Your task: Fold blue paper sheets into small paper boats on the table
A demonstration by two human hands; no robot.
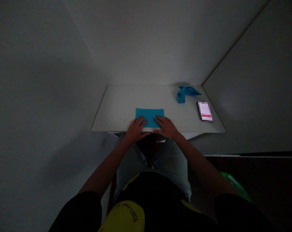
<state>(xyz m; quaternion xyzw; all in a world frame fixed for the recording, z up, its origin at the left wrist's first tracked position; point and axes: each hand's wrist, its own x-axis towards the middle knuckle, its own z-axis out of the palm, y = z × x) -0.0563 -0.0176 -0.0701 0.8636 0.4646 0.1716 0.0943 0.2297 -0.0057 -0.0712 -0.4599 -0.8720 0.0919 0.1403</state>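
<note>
A blue rectangular sheet of paper [149, 115] lies flat near the front edge of a small white table [119, 106]. My left hand [135, 129] rests on its near left corner with fingers spread flat. My right hand [166, 126] lies on its near right part, fingers stretched out too. Both hands press down on the paper and hold nothing else. A folded blue paper shape [186, 93] sits at the table's far right corner, well away from both hands.
A phone [205, 111] with a lit screen lies on the table's right side. Walls close in on the left, the back and the right. My knees are under the table's front edge; something green [235, 185] lies on the dark floor at right.
</note>
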